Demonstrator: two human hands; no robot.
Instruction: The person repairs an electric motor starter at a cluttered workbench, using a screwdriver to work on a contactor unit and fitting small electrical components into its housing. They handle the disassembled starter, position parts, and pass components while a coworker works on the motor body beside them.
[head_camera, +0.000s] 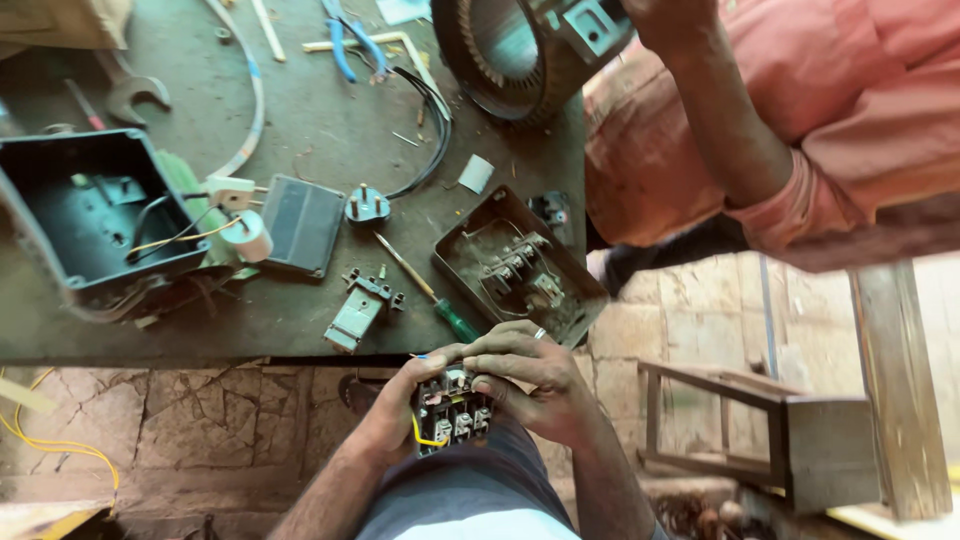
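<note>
Head view looking down: both hands are clamped on a small black electrical contactor block with metal terminals and a yellow wire (452, 412), held just off the near edge of the grimy green desk (330, 130). Left hand (395, 405) cups it from the left, right hand (530, 375) wraps over the top, fingers pressing the terminals. The green-handled screwdriver (425, 290) lies just above them, handle end nearest the right grip.
</note>
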